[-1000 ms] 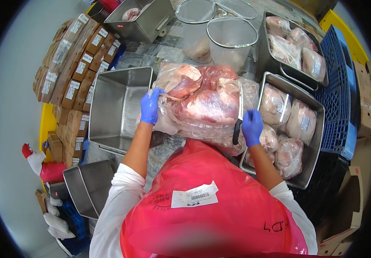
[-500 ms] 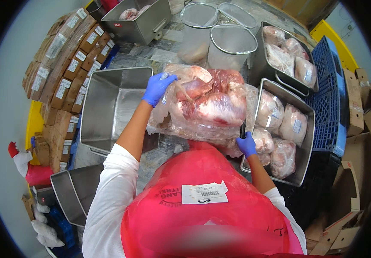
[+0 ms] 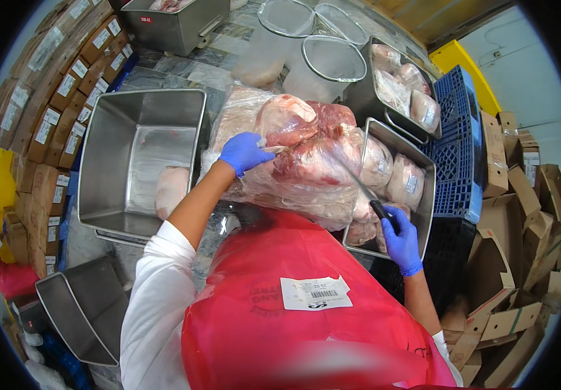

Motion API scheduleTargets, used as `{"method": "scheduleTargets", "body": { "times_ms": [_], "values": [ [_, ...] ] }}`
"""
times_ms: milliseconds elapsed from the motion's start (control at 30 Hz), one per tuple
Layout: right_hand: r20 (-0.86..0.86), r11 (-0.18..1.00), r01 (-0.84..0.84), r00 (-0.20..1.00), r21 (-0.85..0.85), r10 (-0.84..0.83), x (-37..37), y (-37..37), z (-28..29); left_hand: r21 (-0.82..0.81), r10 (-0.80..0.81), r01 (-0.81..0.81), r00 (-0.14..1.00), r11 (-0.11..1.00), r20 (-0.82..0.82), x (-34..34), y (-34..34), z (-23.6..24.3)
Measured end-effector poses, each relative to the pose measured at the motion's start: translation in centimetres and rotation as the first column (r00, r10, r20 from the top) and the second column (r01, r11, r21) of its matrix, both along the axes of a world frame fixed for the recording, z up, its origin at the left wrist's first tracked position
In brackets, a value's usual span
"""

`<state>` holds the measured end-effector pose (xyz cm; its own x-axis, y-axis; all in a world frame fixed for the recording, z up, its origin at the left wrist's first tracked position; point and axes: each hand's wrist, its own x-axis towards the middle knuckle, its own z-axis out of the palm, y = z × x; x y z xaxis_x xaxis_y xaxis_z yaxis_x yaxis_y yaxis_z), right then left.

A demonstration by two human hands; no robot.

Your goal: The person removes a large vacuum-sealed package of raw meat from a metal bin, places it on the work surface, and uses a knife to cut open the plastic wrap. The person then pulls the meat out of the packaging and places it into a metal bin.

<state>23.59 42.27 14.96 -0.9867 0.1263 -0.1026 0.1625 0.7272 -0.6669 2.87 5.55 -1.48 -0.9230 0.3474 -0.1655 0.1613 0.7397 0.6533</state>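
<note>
Large pieces of raw red meat with white fat (image 3: 319, 159) lie in front of me on crumpled clear plastic wrap (image 3: 274, 190). My left hand (image 3: 244, 153) in a blue glove is closed at the left side of the meat, pinching what looks like a gathered bit of the wrap. In my right hand (image 3: 402, 242), also blue-gloved, is a knife (image 3: 378, 208) with a black handle. Its blade points up and left over the meat's right side and is partly blurred. What supports the meat is hidden.
Left of the meat stands a metal tub (image 3: 102, 162) with one pale wrapped piece (image 3: 172, 190). To the right, a metal tub (image 3: 431, 195) holds several bagged meats. Wire-rimmed bins (image 3: 333, 58) stand beyond, a blue pallet (image 3: 457, 149) and cardboard boxes (image 3: 498, 253) farther right.
My right hand has left the wrap's lower right edge and moved right, with the knife now plainly visible over the meat. My left hand has shifted down toward the meat. The view has turned.
</note>
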Motion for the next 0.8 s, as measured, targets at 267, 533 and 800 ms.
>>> {"method": "scheduleTargets", "body": {
  "times_ms": [267,533,800],
  "values": [
    [0.167,0.783,-0.322,0.947,0.533,0.275,-4.5,-6.2,5.4,0.612,-0.057,-0.164,0.944,0.773,0.325,-1.1,0.2,-3.8],
    [0.386,0.557,-0.597,0.801,0.577,0.458,-12.5,-9.5,10.9,0.828,-0.014,-0.385,0.904,0.408,0.427,-0.1,1.7,-5.8],
    [0.474,0.349,-0.772,0.613,0.532,0.633,-21.3,-11.3,11.6,0.852,0.023,-0.342,0.931,0.395,0.363,0.8,2.0,-6.7]
  ]
}}
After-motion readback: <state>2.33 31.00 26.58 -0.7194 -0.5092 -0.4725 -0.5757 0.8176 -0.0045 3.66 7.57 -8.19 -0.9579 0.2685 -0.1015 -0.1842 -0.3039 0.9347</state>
